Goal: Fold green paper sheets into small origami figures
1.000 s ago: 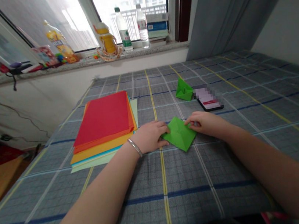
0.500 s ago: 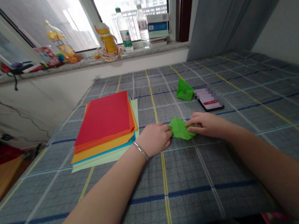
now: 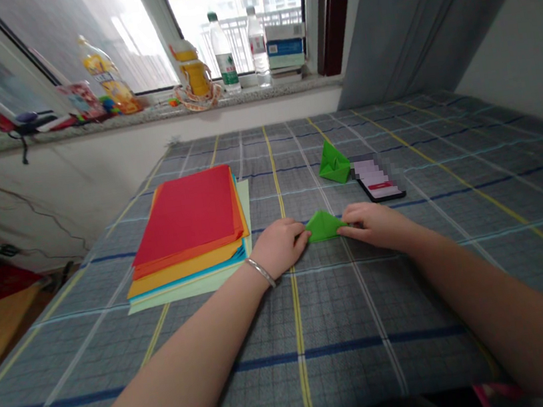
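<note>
A folded piece of green paper (image 3: 323, 227) lies on the plaid cloth between my hands, now a small flat triangle. My left hand (image 3: 280, 248), a silver bracelet on its wrist, is curled with its fingertips pinching the paper's left corner. My right hand (image 3: 374, 223) pinches and presses the right corner. A finished green paper figure (image 3: 332, 163) stands farther back, beside a phone (image 3: 379, 182).
A stack of coloured paper sheets (image 3: 189, 232), red on top, lies left of my hands on the plaid cloth (image 3: 300, 334). The windowsill (image 3: 148, 113) behind carries bottles, a box and small items. A grey curtain hangs at the right.
The green paper went from a flat diamond to a smaller triangle as its near half was folded up and away. Both hands shifted slightly farther from me with it.
</note>
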